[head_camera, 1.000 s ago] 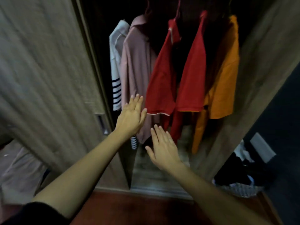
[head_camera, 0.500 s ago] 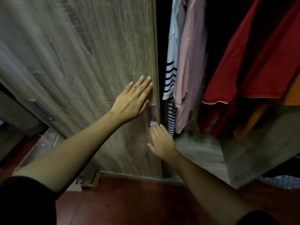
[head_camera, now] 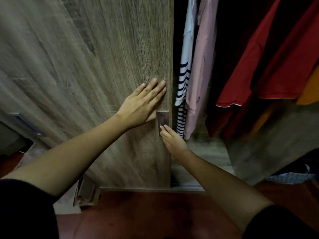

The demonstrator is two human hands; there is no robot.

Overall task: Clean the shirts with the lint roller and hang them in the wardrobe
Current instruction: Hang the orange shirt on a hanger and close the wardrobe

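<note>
Nearest was a dark red floor (head_camera: 138, 219), with black sleeves at both bottom corners. Some pale, crumpled thing (head_camera: 69, 204) sat by the bottom left of the wardrobe door (head_camera: 86, 66); too dim to say what it was. Over by the bottom right of the wardrobe, a light patterned heap (head_camera: 290, 176) lay on the floor.

The door was grey-brown wood grain, pretty smeared on its left side. The left hand (head_camera: 143, 104) lay flat on it close to its right edge, fingers straight and side by side. Just below that, the right hand (head_camera: 172, 140) reached up to the metal recessed handle (head_camera: 163, 118) at the same edge. Its fingers were close together and the tips touched the lower part of the plate, though I couldn't tell if they hooked into the recess.

Past the door's edge the wardrobe stood open and dark. The shirts were hanging inside: a white striped shirt (head_camera: 183, 80) nearest the door, a pink shirt (head_camera: 202, 75) touching it, then a red shirt (head_camera: 259, 69) and an orange shirt (head_camera: 309, 90) at the right edge. The wardrobe base (head_camera: 207, 152) showed under their hems.
</note>
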